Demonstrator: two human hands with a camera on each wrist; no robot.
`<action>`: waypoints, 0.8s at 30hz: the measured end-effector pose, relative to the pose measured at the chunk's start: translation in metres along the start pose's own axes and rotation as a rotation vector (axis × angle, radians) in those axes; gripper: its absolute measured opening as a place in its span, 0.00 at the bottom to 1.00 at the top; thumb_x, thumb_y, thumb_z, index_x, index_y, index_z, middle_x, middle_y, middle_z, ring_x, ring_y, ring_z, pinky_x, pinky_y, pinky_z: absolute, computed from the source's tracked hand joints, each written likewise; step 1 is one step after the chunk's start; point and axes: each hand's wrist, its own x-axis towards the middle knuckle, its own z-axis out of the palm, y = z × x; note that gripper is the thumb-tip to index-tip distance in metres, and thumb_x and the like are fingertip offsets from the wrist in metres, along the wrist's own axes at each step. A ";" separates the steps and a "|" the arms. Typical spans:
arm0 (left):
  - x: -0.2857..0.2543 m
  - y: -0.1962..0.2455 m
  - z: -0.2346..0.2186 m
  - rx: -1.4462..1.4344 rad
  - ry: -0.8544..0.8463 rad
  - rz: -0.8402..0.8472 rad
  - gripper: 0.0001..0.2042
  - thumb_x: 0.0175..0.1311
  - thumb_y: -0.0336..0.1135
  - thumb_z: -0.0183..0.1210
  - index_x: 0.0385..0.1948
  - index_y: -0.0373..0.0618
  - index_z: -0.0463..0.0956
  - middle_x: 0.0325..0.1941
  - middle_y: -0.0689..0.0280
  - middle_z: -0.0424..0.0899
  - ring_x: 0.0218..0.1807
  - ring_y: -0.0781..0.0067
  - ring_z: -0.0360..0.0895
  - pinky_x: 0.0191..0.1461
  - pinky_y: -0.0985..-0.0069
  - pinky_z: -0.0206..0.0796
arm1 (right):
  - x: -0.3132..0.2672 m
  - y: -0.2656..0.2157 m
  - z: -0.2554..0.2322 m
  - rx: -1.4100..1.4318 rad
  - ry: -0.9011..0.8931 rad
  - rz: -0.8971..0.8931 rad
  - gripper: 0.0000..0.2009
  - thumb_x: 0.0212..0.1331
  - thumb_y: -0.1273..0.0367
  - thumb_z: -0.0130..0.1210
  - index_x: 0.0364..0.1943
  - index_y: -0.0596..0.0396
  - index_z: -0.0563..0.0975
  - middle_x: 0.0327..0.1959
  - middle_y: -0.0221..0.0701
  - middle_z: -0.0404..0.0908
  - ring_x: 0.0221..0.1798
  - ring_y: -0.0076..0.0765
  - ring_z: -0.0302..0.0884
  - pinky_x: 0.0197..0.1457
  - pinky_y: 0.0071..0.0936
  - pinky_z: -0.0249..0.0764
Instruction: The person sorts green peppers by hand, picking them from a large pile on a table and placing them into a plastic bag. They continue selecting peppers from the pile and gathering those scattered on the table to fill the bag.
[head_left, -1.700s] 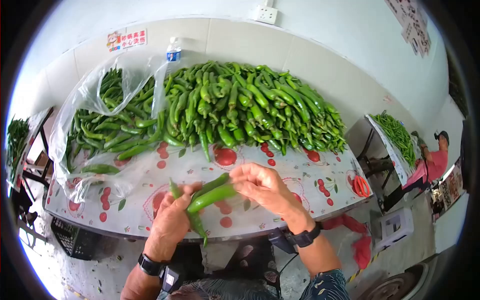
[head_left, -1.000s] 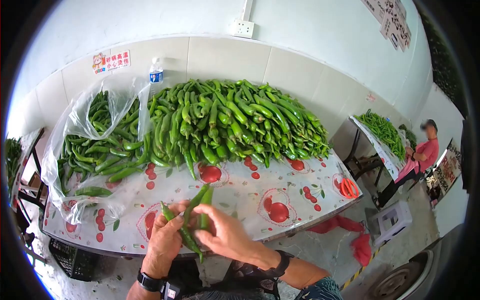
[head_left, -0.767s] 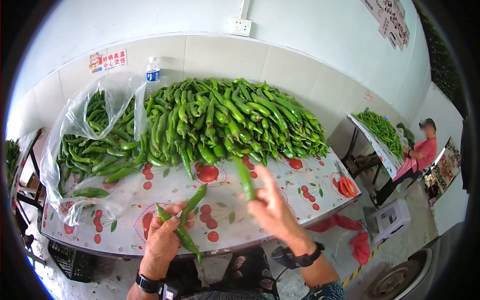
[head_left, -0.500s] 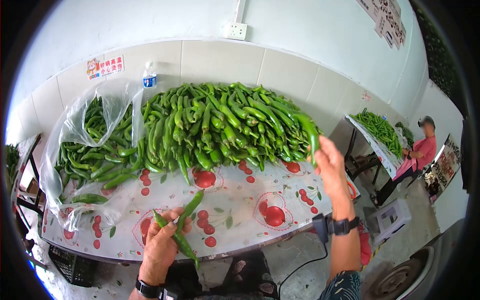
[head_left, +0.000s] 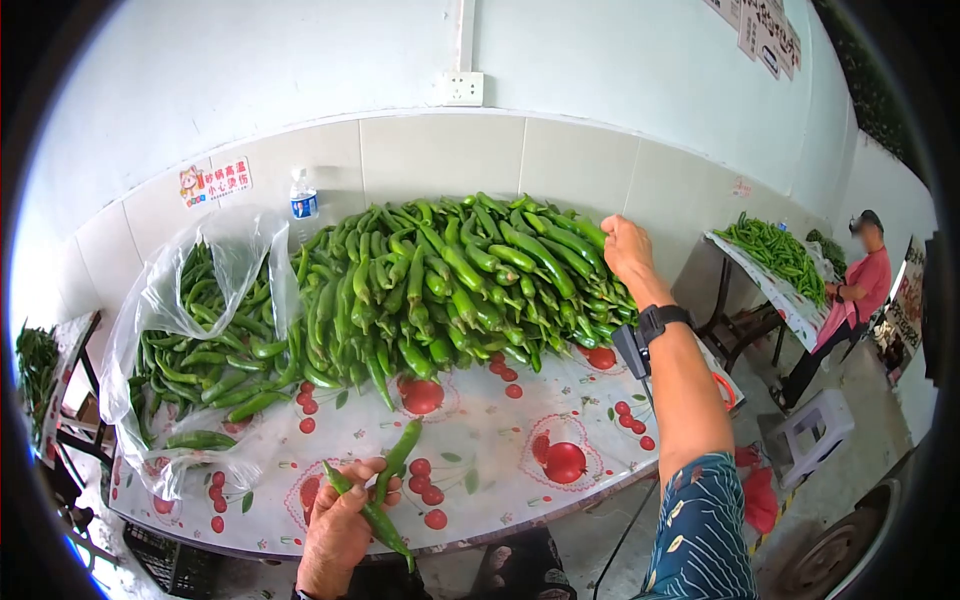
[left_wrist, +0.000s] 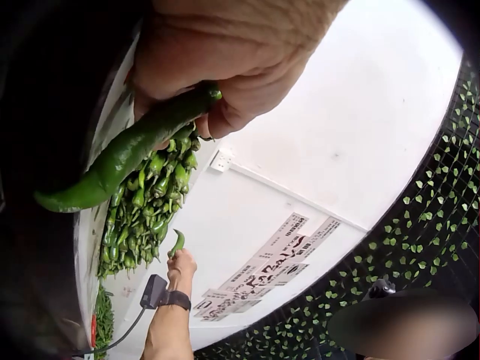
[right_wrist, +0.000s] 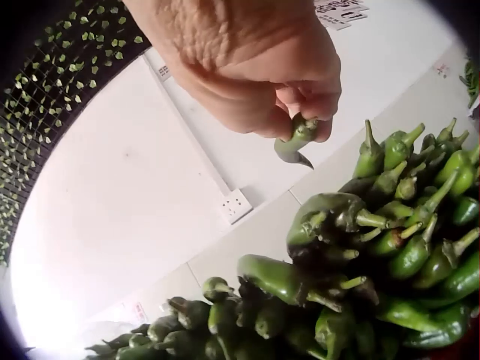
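Note:
My left hand [head_left: 338,525] holds two green peppers low over the table's front; one pepper [head_left: 372,512] slants down to the right and another [head_left: 402,455] points up. In the left wrist view a long pepper [left_wrist: 127,154] lies across the fingers of my left hand [left_wrist: 225,60]. Stretched out, my right hand [head_left: 628,248] is at the upper right end of the big pepper heap [head_left: 450,270]. The right wrist view shows my right hand [right_wrist: 262,75] pinching a pepper [right_wrist: 298,141] by its stem end above the heap [right_wrist: 375,262].
A clear plastic bag [head_left: 130,350] with smaller peppers lies on the left of the cherry-patterned table [head_left: 490,440]. Behind stands a bottle [head_left: 303,200] by the wall. At right are a second pepper-laden table [head_left: 775,300], a person in pink [head_left: 868,280] and a stool [head_left: 812,432].
My right hand has parted from the left, carrying a pepper right and up to the heap's far right end. My left hand keeps its peppers near the front edge.

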 end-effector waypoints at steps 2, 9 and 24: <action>-0.001 0.001 0.002 -0.009 -0.016 -0.004 0.10 0.64 0.34 0.58 0.43 0.41 0.75 0.54 0.59 0.76 0.50 0.55 0.77 0.52 0.62 0.72 | -0.005 -0.004 -0.002 -0.103 -0.050 0.007 0.11 0.56 0.75 0.53 0.44 0.56 0.78 0.41 0.42 0.82 0.47 0.49 0.79 0.53 0.39 0.73; -0.002 0.001 0.002 0.004 0.015 -0.010 0.10 0.64 0.34 0.57 0.44 0.42 0.75 0.54 0.60 0.76 0.51 0.58 0.77 0.51 0.64 0.72 | -0.032 -0.018 -0.023 0.047 0.055 -0.153 0.10 0.56 0.74 0.53 0.42 0.54 0.79 0.36 0.40 0.83 0.40 0.44 0.80 0.46 0.37 0.74; -0.002 0.002 -0.001 -0.039 -0.055 0.034 0.06 0.64 0.32 0.55 0.39 0.43 0.73 0.42 0.63 0.75 0.38 0.65 0.75 0.43 0.68 0.70 | -0.235 -0.188 -0.008 0.395 -0.804 -0.883 0.15 0.50 0.76 0.55 0.45 0.52 0.78 0.46 0.34 0.77 0.52 0.45 0.74 0.52 0.38 0.73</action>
